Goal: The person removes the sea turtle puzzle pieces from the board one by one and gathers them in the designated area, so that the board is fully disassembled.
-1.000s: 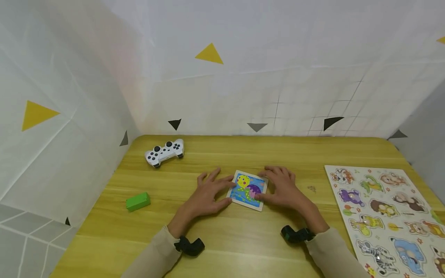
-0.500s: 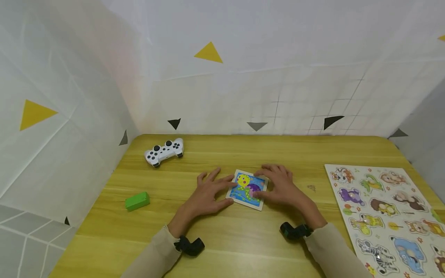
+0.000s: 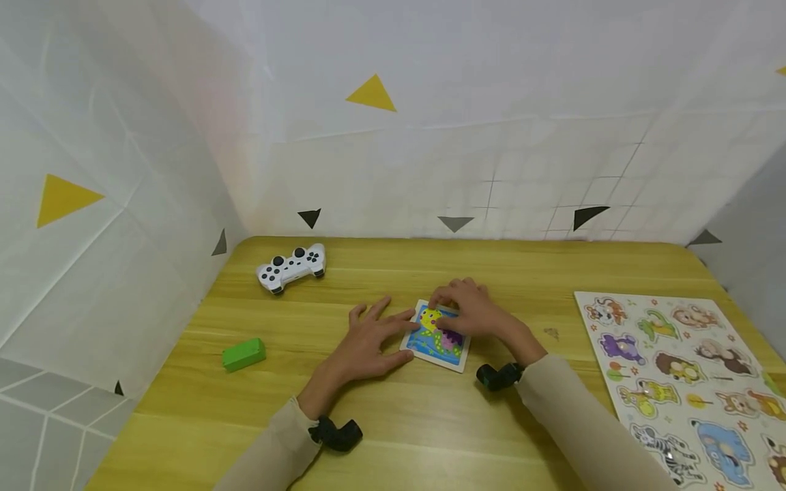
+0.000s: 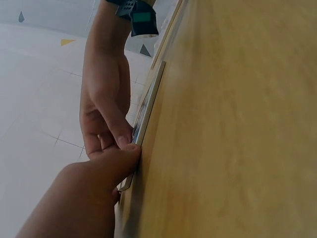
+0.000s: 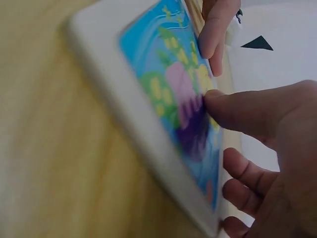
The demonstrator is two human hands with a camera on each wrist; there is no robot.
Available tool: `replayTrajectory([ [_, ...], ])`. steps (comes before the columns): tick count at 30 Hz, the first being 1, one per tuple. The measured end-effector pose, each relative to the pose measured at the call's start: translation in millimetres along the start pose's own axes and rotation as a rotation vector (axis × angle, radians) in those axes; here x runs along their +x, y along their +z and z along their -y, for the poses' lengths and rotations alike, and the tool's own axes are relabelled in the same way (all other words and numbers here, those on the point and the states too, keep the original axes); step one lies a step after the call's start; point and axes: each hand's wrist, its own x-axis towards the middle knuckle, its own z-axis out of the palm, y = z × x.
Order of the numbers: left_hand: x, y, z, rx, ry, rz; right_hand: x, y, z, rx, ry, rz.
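Observation:
A small square puzzle (image 3: 434,343) with a pale frame lies on the table. Its picture is a yellow-headed turtle with a purple shell on blue. My left hand (image 3: 367,348) spreads beside it, thumb and index finger touching the left border and lower-left corner. In the left wrist view the left thumb (image 4: 130,150) lies against the puzzle's edge. My right hand (image 3: 471,310) reaches over the upper right part, covering some of the picture. In the right wrist view the right thumb (image 5: 223,104) touches the picture, while the other fingers (image 5: 242,196) bend near its far side.
A white game controller (image 3: 291,268) lies at the back left of the wooden table (image 3: 381,436). A green block (image 3: 243,354) is left of my left hand. At the right lies a large animal puzzle board (image 3: 660,351). Patterned cloth (image 3: 417,177) hangs behind the table.
My right hand has moved from the puzzle's right edge up and left over the picture, near the turtle's head. The left hand and the puzzle have stayed in place.

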Motion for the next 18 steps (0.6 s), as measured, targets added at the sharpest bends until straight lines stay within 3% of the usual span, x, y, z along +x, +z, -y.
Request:
replayTrajectory([
  [12,2.1,-1.1,0.0,-0.002,0.012,-0.006,23.8,-13.9,14.9,-0.051,0.020,0.214],
  [18,1.6,-0.7,0.9,-0.005,-0.003,0.014,25.6,-16.3,18.5,-0.039,0.042,0.262],
])
